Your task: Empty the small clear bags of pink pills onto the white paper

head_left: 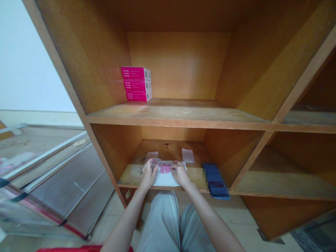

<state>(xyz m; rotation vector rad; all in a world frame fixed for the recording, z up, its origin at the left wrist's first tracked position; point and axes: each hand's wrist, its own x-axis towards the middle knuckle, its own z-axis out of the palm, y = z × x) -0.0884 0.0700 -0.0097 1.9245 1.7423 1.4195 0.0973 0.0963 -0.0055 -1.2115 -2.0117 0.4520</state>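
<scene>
A pile of small pink beads (165,168) lies on a white sheet (166,181) on the lower shelf. To the left of the pile, my left hand (149,174) is closed on a small clear plastic bag (155,161) at the sheet's far left corner. My right hand (179,173) is at the pile's right edge, thumb and fingers pinched together; whatever is between them is too small to make out. Behind the hands lie two flat clear bags, a left one (151,155) and a right one (188,155).
Three stacked pink boxes (136,85) stand on the upper shelf (178,113) at left. A dark blue, partly pixelated object (215,182) lies at right, overhanging the lower shelf's front edge. A metal-framed case (65,182) stands left of the wooden cabinet.
</scene>
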